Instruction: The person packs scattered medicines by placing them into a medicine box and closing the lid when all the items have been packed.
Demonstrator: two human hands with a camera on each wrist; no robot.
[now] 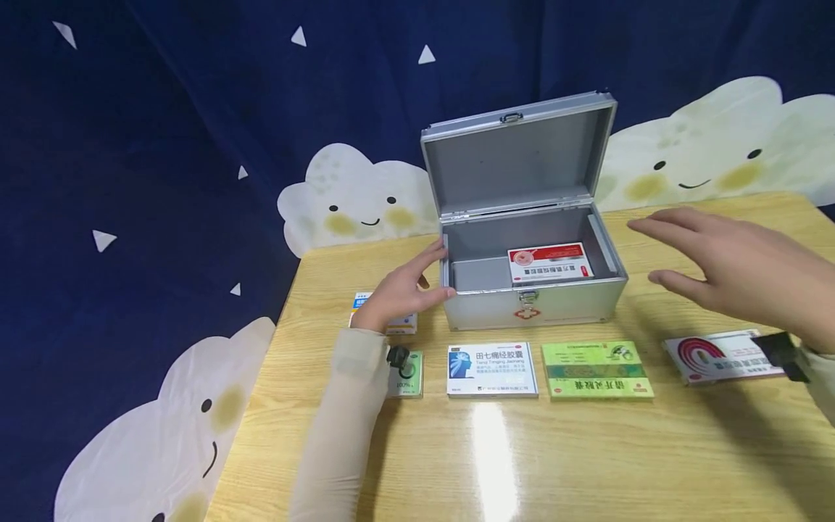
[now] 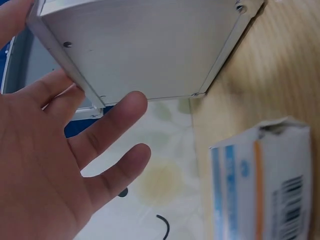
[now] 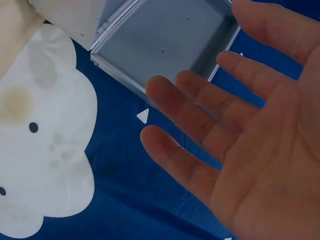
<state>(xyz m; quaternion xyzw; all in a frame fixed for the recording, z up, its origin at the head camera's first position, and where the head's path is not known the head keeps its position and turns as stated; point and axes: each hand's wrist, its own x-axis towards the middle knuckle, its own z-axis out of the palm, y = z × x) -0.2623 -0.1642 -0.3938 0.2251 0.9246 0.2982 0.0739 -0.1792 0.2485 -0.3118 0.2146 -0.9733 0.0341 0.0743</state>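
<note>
A silver metal medicine case (image 1: pixel 483 312) with a red cross stands on the table, its lid (image 1: pixel 522 163) tilted up at the back. Inside, toward the right, lies a red-and-white medicine box (image 1: pixel 551 262). My left hand (image 1: pixel 407 286) touches the case's left end, thumb at the front corner and fingers along the rim; in the left wrist view its lower fingers are spread beside the end wall. To the right of the case my right hand (image 1: pixel 750 261) hovers with straight, spread fingers and nothing in it, its palm (image 3: pixel 270 165) facing the case.
In front lie a green-white box (image 1: pixel 409 377), a blue-white box (image 1: pixel 492 370), a green-yellow box (image 1: pixel 596 370) and a red-arc box (image 1: pixel 714 355) partly under the right wrist. Beneath the left hand sits a blue-orange striped box (image 2: pixel 260 185). A dark blue curtain (image 1: pixel 196 181) hangs behind.
</note>
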